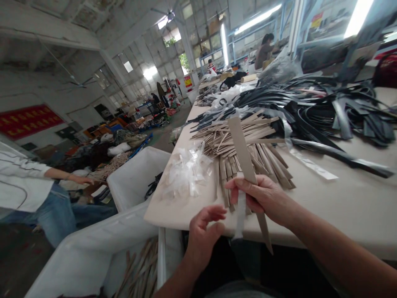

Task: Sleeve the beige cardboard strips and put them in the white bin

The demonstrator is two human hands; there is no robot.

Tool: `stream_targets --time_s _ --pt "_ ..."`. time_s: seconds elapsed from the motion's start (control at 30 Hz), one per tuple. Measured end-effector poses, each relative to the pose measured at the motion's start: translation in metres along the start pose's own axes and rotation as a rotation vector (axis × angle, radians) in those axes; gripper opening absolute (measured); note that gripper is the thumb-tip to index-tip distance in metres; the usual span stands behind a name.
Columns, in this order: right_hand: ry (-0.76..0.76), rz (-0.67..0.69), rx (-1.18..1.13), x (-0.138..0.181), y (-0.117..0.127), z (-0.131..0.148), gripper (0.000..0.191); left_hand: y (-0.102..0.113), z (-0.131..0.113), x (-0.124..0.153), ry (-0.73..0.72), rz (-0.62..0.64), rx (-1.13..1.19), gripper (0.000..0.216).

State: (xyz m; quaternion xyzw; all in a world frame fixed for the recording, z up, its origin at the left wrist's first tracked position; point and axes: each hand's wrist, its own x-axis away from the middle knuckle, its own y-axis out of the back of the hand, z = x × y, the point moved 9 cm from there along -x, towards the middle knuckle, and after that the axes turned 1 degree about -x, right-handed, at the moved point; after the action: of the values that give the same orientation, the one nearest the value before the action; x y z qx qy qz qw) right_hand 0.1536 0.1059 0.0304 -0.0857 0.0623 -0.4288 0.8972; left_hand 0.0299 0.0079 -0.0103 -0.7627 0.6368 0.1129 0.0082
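Note:
My right hand (266, 194) is closed around a flat beige strip (241, 142), which stands tilted upright above the table edge. A narrow translucent plastic strip (240, 215) hangs down from the same fingers. To the left, my left hand (204, 231) is held in the air with its fingers curved and apart from the thumb; it holds nothing that I can see. Behind the right hand, a fanned pile of similar beige strips (273, 163) lies on the table (341, 211). A heap of crumpled clear plastic pieces (190, 169) is beside that pile.
Bundles of black straps (310, 107) cover the table's far right. White bins (93, 244) stand at the left below the table edge, one with beige strips (142, 265) inside. A person in a white top (25, 178) is at the far left.

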Motion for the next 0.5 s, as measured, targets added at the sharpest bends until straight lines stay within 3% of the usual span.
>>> stream_targets --time_s 0.13,0.23,0.33,0.5 --pt "-0.007 0.019 0.023 0.001 -0.006 -0.003 0.051 -0.024 0.000 -0.023 0.167 0.149 0.149 0.036" --pt "-0.005 0.011 0.036 0.001 -0.007 -0.005 0.052 -0.040 0.001 -0.030 0.234 0.184 0.215 0.032" --pt "0.006 -0.013 0.052 0.002 -0.003 -0.006 0.053 -0.044 0.008 -0.033 0.299 0.144 0.285 0.033" --pt "0.024 -0.160 0.045 0.010 0.024 -0.012 0.048 -0.030 0.020 -0.036 0.317 0.018 0.363 0.037"
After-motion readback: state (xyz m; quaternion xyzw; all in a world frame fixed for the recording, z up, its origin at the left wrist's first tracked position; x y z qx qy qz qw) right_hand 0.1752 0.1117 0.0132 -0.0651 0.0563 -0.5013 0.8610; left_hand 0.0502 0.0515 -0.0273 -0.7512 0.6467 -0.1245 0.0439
